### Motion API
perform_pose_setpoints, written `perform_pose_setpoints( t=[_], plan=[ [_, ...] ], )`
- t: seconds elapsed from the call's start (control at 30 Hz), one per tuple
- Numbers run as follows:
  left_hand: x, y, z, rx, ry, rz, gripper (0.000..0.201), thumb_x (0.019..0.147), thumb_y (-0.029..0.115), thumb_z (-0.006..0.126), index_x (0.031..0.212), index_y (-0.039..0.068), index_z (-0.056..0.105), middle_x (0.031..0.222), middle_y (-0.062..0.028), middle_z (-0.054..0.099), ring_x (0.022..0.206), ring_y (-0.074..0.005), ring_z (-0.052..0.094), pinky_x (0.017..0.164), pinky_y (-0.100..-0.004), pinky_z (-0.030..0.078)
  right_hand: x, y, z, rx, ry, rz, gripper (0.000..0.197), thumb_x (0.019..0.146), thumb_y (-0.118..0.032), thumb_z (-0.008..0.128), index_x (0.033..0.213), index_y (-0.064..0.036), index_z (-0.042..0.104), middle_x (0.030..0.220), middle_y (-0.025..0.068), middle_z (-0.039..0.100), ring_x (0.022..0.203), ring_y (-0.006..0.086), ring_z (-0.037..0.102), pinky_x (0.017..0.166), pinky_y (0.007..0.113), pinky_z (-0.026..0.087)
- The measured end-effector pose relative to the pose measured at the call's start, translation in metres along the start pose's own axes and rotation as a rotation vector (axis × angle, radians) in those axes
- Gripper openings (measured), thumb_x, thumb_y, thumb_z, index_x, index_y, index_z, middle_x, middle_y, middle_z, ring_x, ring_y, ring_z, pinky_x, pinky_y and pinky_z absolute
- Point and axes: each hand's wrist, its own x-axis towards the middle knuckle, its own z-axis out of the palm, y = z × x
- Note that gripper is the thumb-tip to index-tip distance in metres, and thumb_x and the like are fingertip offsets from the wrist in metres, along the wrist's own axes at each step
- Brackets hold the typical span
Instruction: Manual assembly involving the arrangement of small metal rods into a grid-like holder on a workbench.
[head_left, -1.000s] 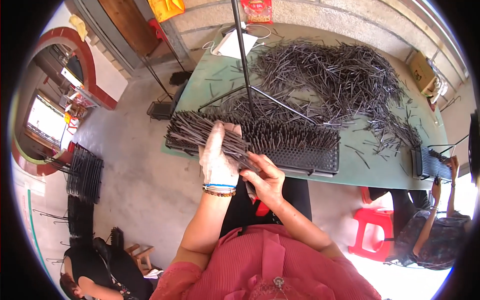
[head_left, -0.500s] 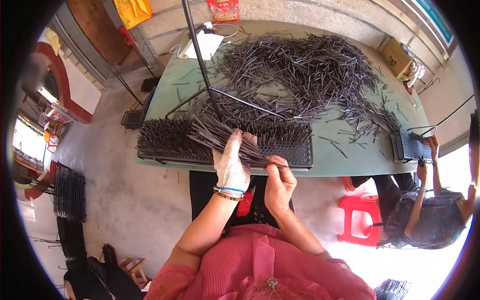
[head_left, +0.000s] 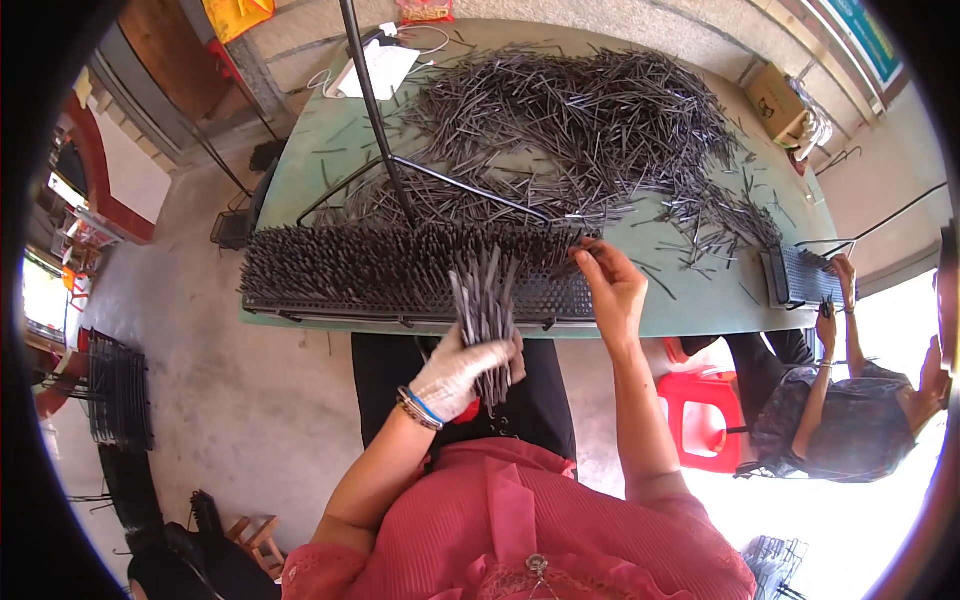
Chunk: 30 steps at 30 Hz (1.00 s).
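Observation:
My left hand (head_left: 462, 368), in a whitish glove, is closed around a bundle of dark thin sticks (head_left: 484, 295) in front of the table edge. The sticks point up and away from me. In front of me lies a long black perforated rack (head_left: 556, 293) with a wire handle (head_left: 470, 190). Upright dark sticks (head_left: 340, 262) fill most of its holes; bare holes show along its near right part. My bare right hand (head_left: 612, 280) is at the rack's right end, fingertips pinched on a dark stick just above the holes.
A large heap of loose dark sticks (head_left: 610, 120) covers the back of the green table (head_left: 300, 190). At right, a co-worker's hands (head_left: 838, 295) work at another perforated rack (head_left: 800, 277). A cardboard box (head_left: 775, 105), white paper (head_left: 372, 72) and red stool (head_left: 702, 420) stand around.
My left hand has drawn the bundle back toward me and turned it upright. My right hand has left the bundle and moved forward and right to the rack's right end.

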Motion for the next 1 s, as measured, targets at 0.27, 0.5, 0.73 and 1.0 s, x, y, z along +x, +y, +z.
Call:
perform_pose_setpoints(
  t=[0.27, 0.5, 0.73, 1.0],
  plan=[
    [0.004, -0.033, -0.021, -0.108, 0.014, -0.310, 0.020, 0.087, 0.007, 0.063, 0.105, 0.000, 0.061, 0.093, -0.0091, 0.066, 0.079, -0.0200, 0.065, 0.076, -0.0381, 0.057, 0.021, -0.001, 0.014, -0.333, -0.193, -0.065, 0.018, 0.087, -0.007, 0.069, 0.101, 0.0031, 0.068, 0.090, 0.0060, 0.072, 0.081, 0.0076, 0.064, 0.075, 0.023, 0.049],
    [0.007, -0.037, -0.034, -0.043, 0.034, -0.313, 0.022, 0.087, 0.008, 0.064, 0.108, 0.002, 0.060, 0.094, -0.0091, 0.066, 0.079, -0.0205, 0.066, 0.074, -0.0391, 0.057, 0.025, 0.014, 0.015, -0.308, -0.186, -0.123, 0.020, 0.085, -0.011, 0.071, 0.102, 0.0001, 0.069, 0.086, 0.0067, 0.072, 0.076, 0.0079, 0.064, 0.069, 0.024, 0.050],
    [0.008, -0.042, -0.042, -0.057, -0.027, -0.290, 0.024, 0.086, 0.008, 0.064, 0.109, 0.001, 0.061, 0.095, -0.0095, 0.066, 0.080, -0.0219, 0.067, 0.076, -0.0400, 0.057, 0.026, 0.004, 0.006, -0.116, -0.218, 0.002, 0.022, 0.088, -0.008, 0.068, 0.105, 0.0055, 0.066, 0.091, 0.0092, 0.072, 0.083, 0.0099, 0.065, 0.074, 0.024, 0.051],
    [0.010, -0.041, -0.036, -0.172, 0.015, -0.313, 0.027, 0.094, 0.027, 0.060, 0.109, 0.003, 0.059, 0.094, -0.0089, 0.066, 0.082, -0.0201, 0.067, 0.076, -0.0367, 0.058, -0.026, -0.004, 0.014, 0.030, -0.529, 0.510, 0.022, 0.088, -0.010, 0.067, 0.104, 0.0055, 0.067, 0.085, 0.0067, 0.070, 0.067, 0.0081, 0.062, 0.057, 0.021, 0.051]
  ],
)
